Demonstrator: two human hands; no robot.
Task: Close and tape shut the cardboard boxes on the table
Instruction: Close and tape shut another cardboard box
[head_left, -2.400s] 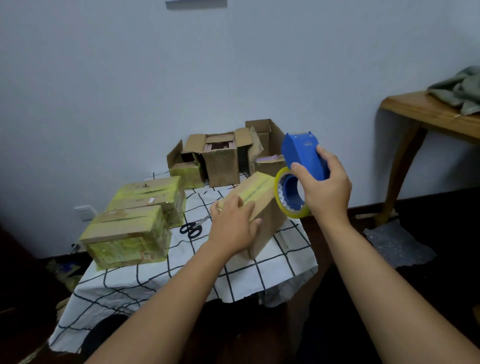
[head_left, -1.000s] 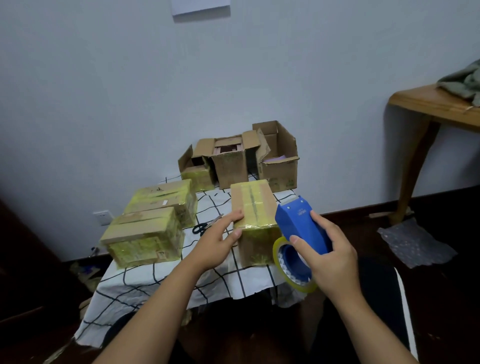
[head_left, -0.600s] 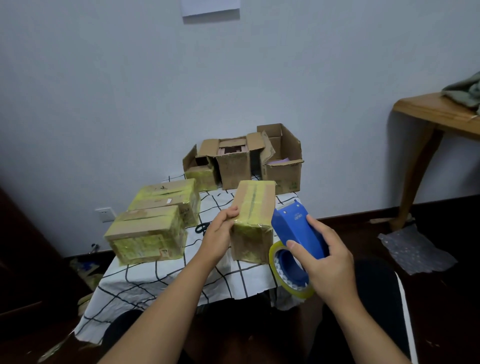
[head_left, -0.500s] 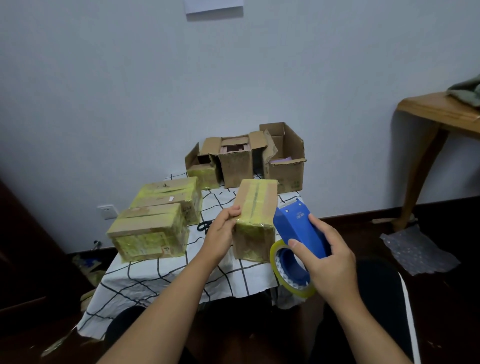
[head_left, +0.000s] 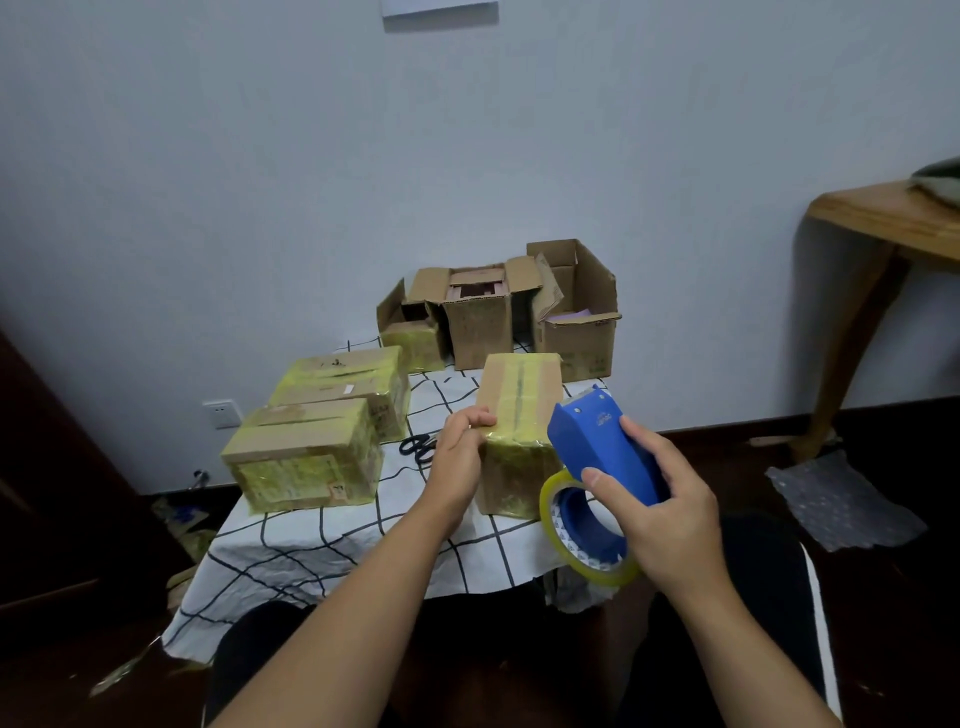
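Two grips: left hand (head_left: 460, 457) pinches taped box (head_left: 519, 410); right hand (head_left: 657, 493) holds dispenser (head_left: 597, 447) beside.

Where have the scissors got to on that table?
The scissors lie on the checked tablecloth near the table's middle, between the taped box on the left and the left hand, which partly hides them.

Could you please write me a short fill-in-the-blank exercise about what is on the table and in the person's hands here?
1. The right hand grips a tape dispenser whose body is ____ in colour.
2. The left hand holds the near left edge of a taped ____.
3. Black ____ lie on the checked tablecloth just left of the left hand.
4. The boxes at the back by the wall have their flaps ____.

Missing words: blue; box; scissors; open
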